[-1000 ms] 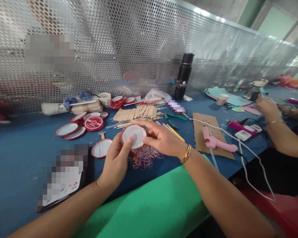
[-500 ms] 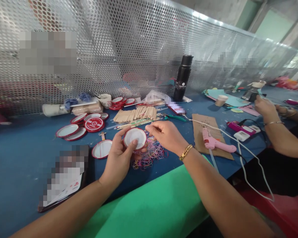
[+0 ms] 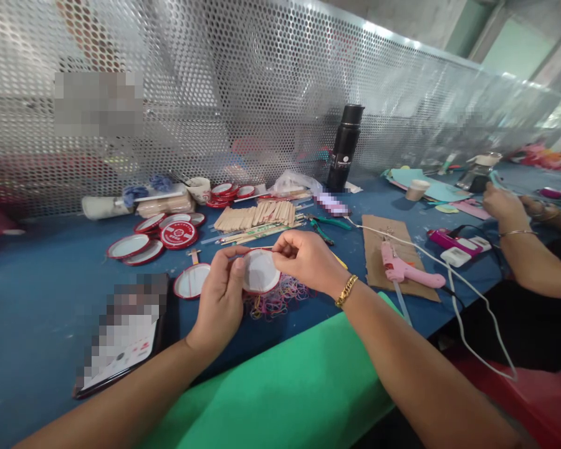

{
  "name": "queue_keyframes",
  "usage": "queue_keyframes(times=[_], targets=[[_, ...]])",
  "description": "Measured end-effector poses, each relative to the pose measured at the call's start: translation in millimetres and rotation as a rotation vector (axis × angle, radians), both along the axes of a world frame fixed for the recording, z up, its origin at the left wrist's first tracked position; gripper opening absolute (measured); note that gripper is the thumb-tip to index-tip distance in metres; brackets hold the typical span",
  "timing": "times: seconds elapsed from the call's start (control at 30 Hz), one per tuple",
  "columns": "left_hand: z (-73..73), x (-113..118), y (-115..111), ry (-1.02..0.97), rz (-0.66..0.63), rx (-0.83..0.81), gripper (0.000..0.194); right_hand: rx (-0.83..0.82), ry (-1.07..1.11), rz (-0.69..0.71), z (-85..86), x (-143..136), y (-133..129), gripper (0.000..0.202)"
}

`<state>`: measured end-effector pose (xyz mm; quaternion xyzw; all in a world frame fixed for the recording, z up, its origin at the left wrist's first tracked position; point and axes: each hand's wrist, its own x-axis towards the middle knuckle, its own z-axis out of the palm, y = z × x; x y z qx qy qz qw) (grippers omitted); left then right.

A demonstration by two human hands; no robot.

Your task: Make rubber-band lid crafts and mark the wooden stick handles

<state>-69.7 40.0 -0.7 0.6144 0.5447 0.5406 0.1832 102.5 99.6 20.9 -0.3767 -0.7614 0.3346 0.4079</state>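
A round white lid with a red rim point(image 3: 262, 272) is held up over the table, its pale inner face towards me. My left hand point(image 3: 222, 290) is closed on its left edge, thumb in front. At its upper right rim, the fingers of my right hand point(image 3: 299, 257) are pinched together. A thin pale line runs along the lid's top between both hands; what it is, I cannot tell. Beneath lies a tangle of coloured threads point(image 3: 273, 304). Left of my left hand, a similar lid with a short strip attached point(image 3: 190, 282) rests on the table.
Several red-rimmed lids point(image 3: 178, 234), wooden sticks point(image 3: 257, 215) and green-handled pliers point(image 3: 330, 224) lie behind. A phone point(image 3: 121, 343) is at left. At right are a pink glue gun point(image 3: 409, 271) on cardboard point(image 3: 371, 240), a white cable and a black bottle point(image 3: 345, 149). Another person's hands work farther right.
The lid has shifted slightly right and down and turned a little. My left thumb has moved from its face to its left edge. A yellow bit now shows behind my right wrist.
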Motion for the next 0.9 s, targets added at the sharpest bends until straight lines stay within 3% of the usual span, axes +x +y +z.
queue_keyframes(times=[0.2, 0.9], targets=[[-1.6, -3.1, -0.2, 0.048, 0.066, 0.113, 0.020, -0.037, -0.008, 0.049, 1.5, -1.3, -2.3, 0.002], [-2.2, -3.4, -0.3, 0.061, 0.125, 0.130, 0.018, -0.075, 0.055, 0.108, -0.7, -1.9, -1.9, 0.004]])
